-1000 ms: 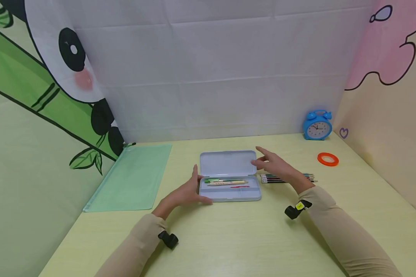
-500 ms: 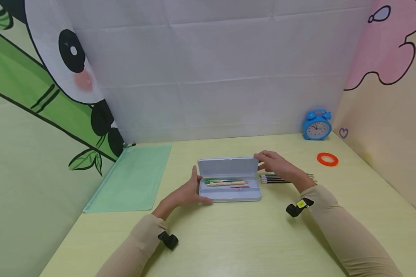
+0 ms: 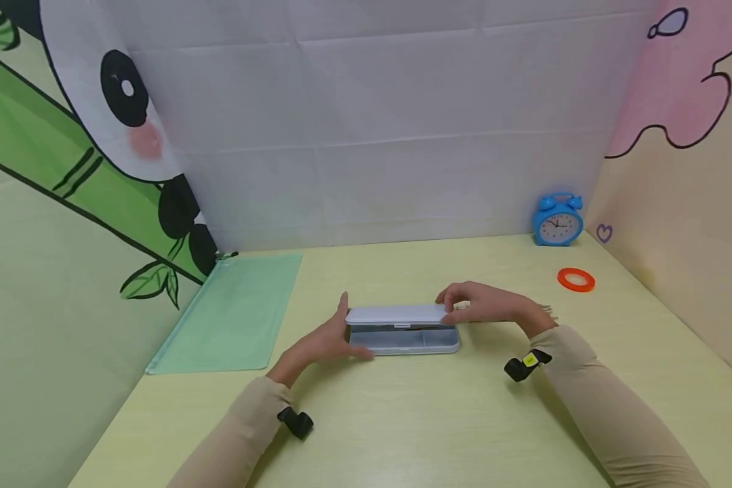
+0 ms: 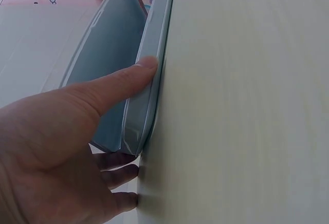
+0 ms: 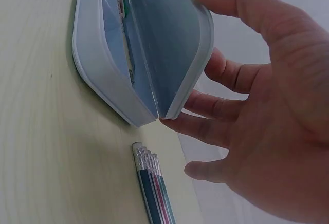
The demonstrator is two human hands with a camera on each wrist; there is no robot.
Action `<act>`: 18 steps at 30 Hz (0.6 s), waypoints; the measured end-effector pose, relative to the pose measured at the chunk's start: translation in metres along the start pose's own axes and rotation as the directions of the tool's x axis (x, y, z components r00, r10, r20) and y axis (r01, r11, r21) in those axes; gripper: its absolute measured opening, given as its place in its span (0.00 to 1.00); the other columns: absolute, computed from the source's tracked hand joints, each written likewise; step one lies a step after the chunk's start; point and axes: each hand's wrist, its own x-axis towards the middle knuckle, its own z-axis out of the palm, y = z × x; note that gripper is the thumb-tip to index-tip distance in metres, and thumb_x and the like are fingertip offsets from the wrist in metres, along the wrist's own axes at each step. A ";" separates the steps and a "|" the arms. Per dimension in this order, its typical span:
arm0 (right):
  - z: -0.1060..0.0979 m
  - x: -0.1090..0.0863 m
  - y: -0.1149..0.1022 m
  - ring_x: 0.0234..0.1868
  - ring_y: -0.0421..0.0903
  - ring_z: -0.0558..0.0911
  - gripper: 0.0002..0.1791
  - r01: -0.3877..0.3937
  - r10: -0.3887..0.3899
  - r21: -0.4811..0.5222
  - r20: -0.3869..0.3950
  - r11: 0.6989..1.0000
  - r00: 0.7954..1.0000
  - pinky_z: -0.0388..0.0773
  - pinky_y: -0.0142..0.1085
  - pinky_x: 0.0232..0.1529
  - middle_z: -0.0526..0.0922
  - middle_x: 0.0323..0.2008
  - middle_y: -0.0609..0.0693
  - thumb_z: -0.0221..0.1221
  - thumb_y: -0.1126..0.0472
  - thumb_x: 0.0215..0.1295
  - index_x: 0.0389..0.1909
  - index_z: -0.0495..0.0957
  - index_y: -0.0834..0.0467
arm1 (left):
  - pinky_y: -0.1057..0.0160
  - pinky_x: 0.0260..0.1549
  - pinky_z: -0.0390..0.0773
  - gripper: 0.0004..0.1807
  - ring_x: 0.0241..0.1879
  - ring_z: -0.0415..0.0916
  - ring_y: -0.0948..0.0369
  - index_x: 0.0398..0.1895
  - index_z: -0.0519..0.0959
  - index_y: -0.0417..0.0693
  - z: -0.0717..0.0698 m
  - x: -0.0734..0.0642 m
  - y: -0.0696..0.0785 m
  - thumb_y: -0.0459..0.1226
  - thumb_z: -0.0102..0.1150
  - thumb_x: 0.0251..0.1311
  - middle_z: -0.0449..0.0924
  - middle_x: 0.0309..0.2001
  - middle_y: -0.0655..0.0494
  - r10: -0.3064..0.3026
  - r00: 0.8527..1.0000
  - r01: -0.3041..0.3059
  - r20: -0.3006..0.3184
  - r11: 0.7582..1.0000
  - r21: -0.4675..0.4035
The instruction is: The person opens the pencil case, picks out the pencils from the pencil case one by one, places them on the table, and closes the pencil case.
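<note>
A pale blue pencil case lies on the table, its lid tilted partway down over the base. At its left end, my left hand holds the base, thumb on the front wall and fingers behind. My right hand holds the lid's right end, thumb on the lid's edge and fingertips along its outside. Inside the case a pen shows in part in the right wrist view; the lid hides most of the contents. Several pencils lie just right of the case, mostly behind my right hand in the head view.
A mint green mesh-like pouch lies flat on the left of the table. At the back right stands a blue alarm clock, with an orange tape roll in front of it. A cloth backdrop closes off the far side.
My right hand has taken the lid's right end and swung it from lying back to leaning forward over the base, covering the pens. My left hand stays at the case's left end.
</note>
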 end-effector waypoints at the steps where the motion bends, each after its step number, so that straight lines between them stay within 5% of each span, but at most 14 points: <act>1: 0.000 0.000 -0.001 0.65 0.57 0.70 0.12 0.003 -0.003 -0.008 0.008 1.000 1.000 0.66 0.57 0.64 0.75 0.62 0.56 0.64 0.48 0.65 0.33 0.77 0.51 | 0.47 0.70 0.55 0.78 0.75 0.48 0.48 0.77 0.20 0.44 0.000 0.000 0.000 0.51 0.79 0.47 0.44 0.78 0.37 0.003 1.000 -0.003 0.002 1.000 0.001; 10: 0.010 -0.002 -0.005 0.66 0.58 0.69 0.18 -0.043 0.044 -0.089 0.012 0.995 0.999 0.68 0.50 0.59 0.72 0.65 0.58 0.72 0.48 0.54 0.32 0.75 0.52 | 0.48 0.68 0.60 0.77 0.66 0.65 0.51 0.79 0.30 0.41 -0.004 0.004 -0.006 0.51 0.82 0.42 0.63 0.70 0.40 0.030 0.999 -0.030 -0.015 0.999 0.030; 14: 0.013 0.000 -0.006 0.62 0.55 0.71 0.19 -0.029 0.030 -0.160 0.004 0.987 1.000 0.68 0.47 0.57 0.74 0.63 0.59 0.75 0.49 0.50 0.31 0.75 0.53 | 0.49 0.67 0.61 0.71 0.68 0.62 0.51 0.80 0.40 0.38 -0.005 0.008 -0.008 0.51 0.81 0.43 0.61 0.71 0.40 0.077 0.997 -0.077 0.003 0.994 0.075; 18: 0.015 0.002 -0.007 0.61 0.56 0.72 0.19 -0.018 0.020 -0.204 0.005 0.979 1.000 0.70 0.48 0.58 0.75 0.62 0.59 0.76 0.50 0.50 0.32 0.76 0.54 | 0.49 0.67 0.61 0.63 0.69 0.59 0.52 0.80 0.49 0.46 -0.007 0.006 -0.009 0.51 0.80 0.45 0.56 0.74 0.45 0.128 0.991 -0.130 0.035 0.989 0.069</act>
